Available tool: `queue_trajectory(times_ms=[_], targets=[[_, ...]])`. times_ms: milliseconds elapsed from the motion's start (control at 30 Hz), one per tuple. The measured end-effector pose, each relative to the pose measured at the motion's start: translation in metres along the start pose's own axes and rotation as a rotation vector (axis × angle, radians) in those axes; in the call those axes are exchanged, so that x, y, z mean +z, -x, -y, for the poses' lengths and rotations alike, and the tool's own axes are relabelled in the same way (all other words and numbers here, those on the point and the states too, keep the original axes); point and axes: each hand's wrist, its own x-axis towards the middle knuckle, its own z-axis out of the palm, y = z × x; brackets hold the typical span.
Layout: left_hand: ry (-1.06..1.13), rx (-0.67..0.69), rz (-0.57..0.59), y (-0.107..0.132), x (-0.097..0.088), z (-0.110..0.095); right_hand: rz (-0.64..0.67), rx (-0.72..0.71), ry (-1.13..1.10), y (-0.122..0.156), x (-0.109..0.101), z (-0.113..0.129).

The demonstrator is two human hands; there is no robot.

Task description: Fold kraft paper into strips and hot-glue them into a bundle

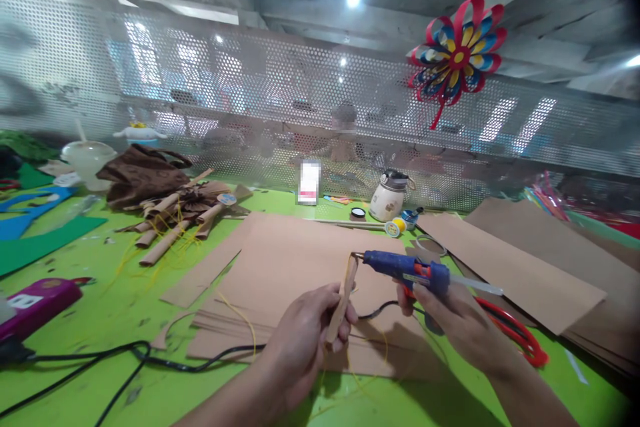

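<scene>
My left hand (pixel 309 330) is closed around a flattened roll of brown paper (pixel 343 303), held tilted with its top end up. In my right hand (pixel 455 320) is a blue hot glue gun (pixel 407 268), with a clear glue stick (pixel 477 283) poking out of its back. Its nozzle is at the top end of the paper roll; whether they touch I cannot tell. Yellow thread (pixel 385 343) hangs below the roll. Brown paper sheets (pixel 295 250) lie stacked beneath both hands.
Red-handled scissors (pixel 517 333) lie right of my right hand. A black cord (pixel 200 365) runs left to a purple power strip (pixel 43 307). Several paper rolls (pixel 167 243) with yellow thread lie back left. A white bottle (pixel 389 197) and a yellow spool (pixel 395 227) stand behind the sheets.
</scene>
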Motion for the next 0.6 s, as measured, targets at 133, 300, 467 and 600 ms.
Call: queue_trajectory(times_ms=[133,300,467,600], targets=[[-0.012,0.0,-0.006,-0.0002,-0.0005,0.0006,0.0,0.008,0.032,0.0015,-0.0001,-0.0005],[-0.019,-0.001,-0.019,0.0003,0.0,0.0004,-0.007,0.003,0.018,0.0017,0.0005,-0.0008],[-0.023,-0.02,-0.028,0.0018,0.0011,-0.0004,-0.023,0.006,0.042,0.0005,0.0002,-0.0009],[-0.028,-0.008,-0.016,0.0018,0.0001,0.0,-0.042,0.008,0.107,0.0,-0.0003,0.0009]])
